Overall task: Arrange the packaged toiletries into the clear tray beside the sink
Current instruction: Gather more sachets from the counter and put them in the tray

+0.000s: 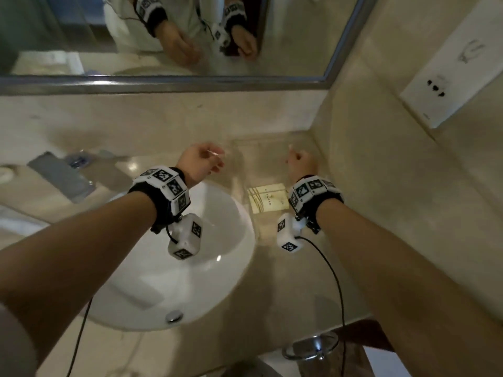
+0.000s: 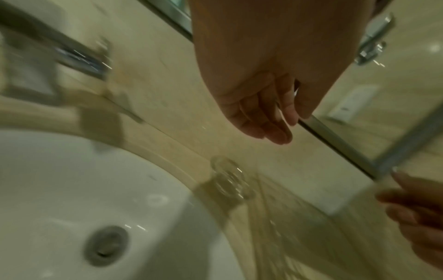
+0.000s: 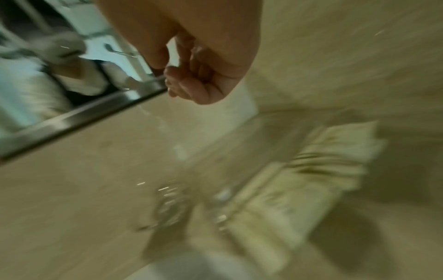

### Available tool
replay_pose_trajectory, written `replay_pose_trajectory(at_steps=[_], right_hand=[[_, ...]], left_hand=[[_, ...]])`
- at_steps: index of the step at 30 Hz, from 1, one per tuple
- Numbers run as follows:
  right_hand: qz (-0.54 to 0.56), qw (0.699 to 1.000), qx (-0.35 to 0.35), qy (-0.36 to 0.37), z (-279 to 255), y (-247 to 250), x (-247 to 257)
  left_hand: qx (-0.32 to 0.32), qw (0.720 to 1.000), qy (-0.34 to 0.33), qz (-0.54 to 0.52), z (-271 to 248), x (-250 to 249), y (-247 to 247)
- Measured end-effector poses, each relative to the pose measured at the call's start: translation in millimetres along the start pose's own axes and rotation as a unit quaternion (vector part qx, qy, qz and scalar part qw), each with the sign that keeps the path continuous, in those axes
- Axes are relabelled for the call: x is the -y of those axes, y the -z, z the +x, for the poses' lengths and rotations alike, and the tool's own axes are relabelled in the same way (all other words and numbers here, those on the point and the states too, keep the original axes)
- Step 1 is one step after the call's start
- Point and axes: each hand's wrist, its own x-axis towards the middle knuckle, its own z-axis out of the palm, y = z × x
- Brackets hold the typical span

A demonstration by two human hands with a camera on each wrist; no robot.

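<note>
Near counter edge: white sink at left. Beyond, by right wall: cream toiletry packet lying flat inside clear tray. Judged light, slightly slippery; best pinched at short edges. Tray walls hard to see; little room toward back corner. Above: left hand relaxed, empty; right hand clenched, contents indiscernible.

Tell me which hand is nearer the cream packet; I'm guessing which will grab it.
Right. The right hand hovers just beyond the cream packet, nearly above it. The left hand hangs farther off, over the counter behind the sink. Neither touches it.
</note>
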Motion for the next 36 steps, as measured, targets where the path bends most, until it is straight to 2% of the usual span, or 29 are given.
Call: replay_pose_trajectory(at_steps=[5, 11, 17, 21, 23, 29, 32, 36], right_hand=[[0.006, 0.987, 0.087, 0.137, -57, -84, 81], [0.009, 0.953, 0.220, 0.206, -144, -194, 134], [-0.050, 0.900, 0.378, 0.211, -217, -277, 144], [-0.122, 0.865, 0.416, 0.253, -253, -319, 130], [-0.188, 0.833, 0.426, 0.298, -268, -336, 122], [-0.347, 0.701, 0.459, 0.420, -303, -371, 100], [-0.388, 0.658, 0.437, 0.474, -312, -380, 95], [-0.435, 0.560, 0.408, 0.575, -311, -391, 97]], left_hand=[[-0.106, 0.994, 0.020, -0.018, -49, 24, 97], [-0.239, 0.969, 0.057, -0.005, -127, 75, 206], [-0.324, 0.937, 0.131, -0.005, -206, 138, 270], [-0.342, 0.920, 0.192, -0.016, -249, 183, 291], [-0.345, 0.912, 0.220, -0.014, -266, 202, 295], [-0.344, 0.889, 0.303, 0.009, -301, 247, 297], [-0.327, 0.883, 0.335, 0.039, -308, 258, 297], [-0.326, 0.872, 0.358, 0.071, -303, 267, 296]])
